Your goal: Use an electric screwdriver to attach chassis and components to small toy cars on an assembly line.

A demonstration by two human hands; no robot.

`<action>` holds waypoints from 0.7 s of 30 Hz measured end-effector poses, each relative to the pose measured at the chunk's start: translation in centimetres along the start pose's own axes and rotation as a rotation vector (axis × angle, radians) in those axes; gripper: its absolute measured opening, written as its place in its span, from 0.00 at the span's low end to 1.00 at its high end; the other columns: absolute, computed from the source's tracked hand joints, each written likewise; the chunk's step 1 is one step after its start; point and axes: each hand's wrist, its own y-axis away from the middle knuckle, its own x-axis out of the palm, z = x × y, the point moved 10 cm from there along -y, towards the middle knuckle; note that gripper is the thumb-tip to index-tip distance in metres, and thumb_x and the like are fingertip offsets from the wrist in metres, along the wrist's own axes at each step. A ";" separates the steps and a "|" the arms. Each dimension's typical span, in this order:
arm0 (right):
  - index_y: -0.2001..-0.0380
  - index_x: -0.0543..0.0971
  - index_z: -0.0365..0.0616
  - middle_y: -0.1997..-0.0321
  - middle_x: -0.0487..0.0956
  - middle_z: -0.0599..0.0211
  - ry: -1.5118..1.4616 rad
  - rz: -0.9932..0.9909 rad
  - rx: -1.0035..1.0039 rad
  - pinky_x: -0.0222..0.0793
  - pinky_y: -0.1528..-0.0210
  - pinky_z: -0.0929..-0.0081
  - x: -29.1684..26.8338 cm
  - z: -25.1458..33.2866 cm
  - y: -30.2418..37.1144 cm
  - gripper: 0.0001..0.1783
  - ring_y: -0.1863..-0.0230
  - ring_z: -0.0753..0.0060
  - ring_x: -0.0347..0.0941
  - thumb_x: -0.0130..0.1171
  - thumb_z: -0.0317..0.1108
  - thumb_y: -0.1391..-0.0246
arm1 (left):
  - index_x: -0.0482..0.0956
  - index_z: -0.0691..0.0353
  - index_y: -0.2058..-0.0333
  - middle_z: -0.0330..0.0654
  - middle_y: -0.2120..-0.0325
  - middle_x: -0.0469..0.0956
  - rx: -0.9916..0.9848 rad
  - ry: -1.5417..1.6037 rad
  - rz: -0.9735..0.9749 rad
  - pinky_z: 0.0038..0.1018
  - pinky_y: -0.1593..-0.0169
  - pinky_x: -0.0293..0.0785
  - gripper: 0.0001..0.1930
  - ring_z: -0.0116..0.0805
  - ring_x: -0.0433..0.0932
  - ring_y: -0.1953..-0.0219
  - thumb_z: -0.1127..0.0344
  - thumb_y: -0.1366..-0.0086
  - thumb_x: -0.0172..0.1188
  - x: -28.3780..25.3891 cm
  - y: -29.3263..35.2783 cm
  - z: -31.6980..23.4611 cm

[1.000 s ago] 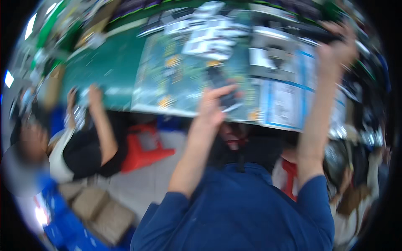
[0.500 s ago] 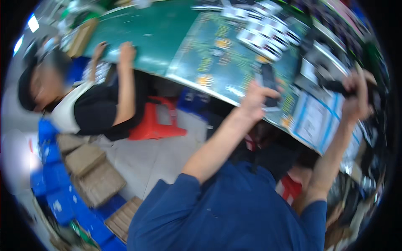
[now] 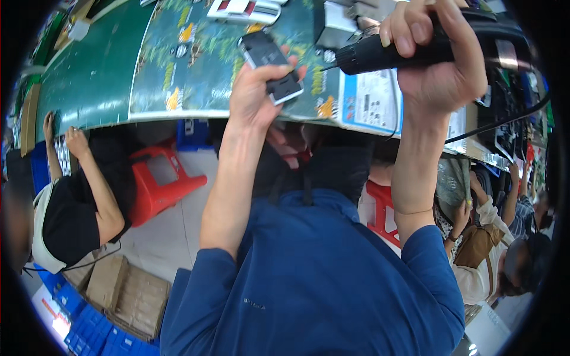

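My left hand (image 3: 252,99) is closed round a flat, oblong device casing (image 3: 264,50), black on its face with a silver-white rim, held tilted above the table's front edge. The thumb lies across its face. In my right hand (image 3: 442,83) is a black electric screwdriver (image 3: 373,54), gripped round its body and held nearly level. Its thin bit (image 3: 328,68) points left toward the casing, with a gap between them. A black cord (image 3: 504,123) trails off to the right.
White casings (image 3: 246,10) and a grey metal box (image 3: 336,25) stand on the patterned green table mat (image 3: 208,77). A blue-edged printed sheet (image 3: 369,102) lies near the front edge. Co-workers sit at left (image 3: 71,219) and right (image 3: 481,261). Red stools (image 3: 157,190) and cardboard boxes (image 3: 139,299) occupy the floor.
My view has swung to the right. The screwdriver has come up and toward the left, nearer the casing. My left hand still holds the casing, now tilted differently.
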 end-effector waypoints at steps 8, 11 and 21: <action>0.66 0.71 0.38 0.79 0.67 0.67 1.267 0.009 -0.059 0.67 0.73 0.68 -0.2 -0.8 3.0 0.09 0.81 0.73 0.65 0.45 0.32 0.39 | 0.67 0.69 0.48 0.49 0.53 0.74 0.034 -0.007 -0.042 0.40 0.55 0.81 0.27 0.40 0.79 0.57 0.88 0.48 0.56 -0.7 0.3 -0.4; 0.65 0.72 0.37 0.79 0.67 0.67 1.287 -0.006 -0.048 0.67 0.73 0.69 -0.6 -1.2 3.0 0.09 0.81 0.73 0.65 0.45 0.32 0.39 | 0.67 0.70 0.48 0.49 0.54 0.74 0.030 -0.002 -0.047 0.39 0.54 0.81 0.27 0.40 0.80 0.57 0.88 0.49 0.57 -0.7 0.5 -0.4; 0.64 0.69 0.38 0.79 0.67 0.66 1.300 0.015 -0.005 0.68 0.72 0.69 0.2 -1.9 2.6 0.07 0.81 0.74 0.64 0.43 0.31 0.39 | 0.70 0.71 0.50 0.48 0.56 0.75 0.006 -0.039 -0.070 0.39 0.57 0.82 0.25 0.39 0.80 0.58 0.86 0.49 0.58 -0.6 0.2 -0.6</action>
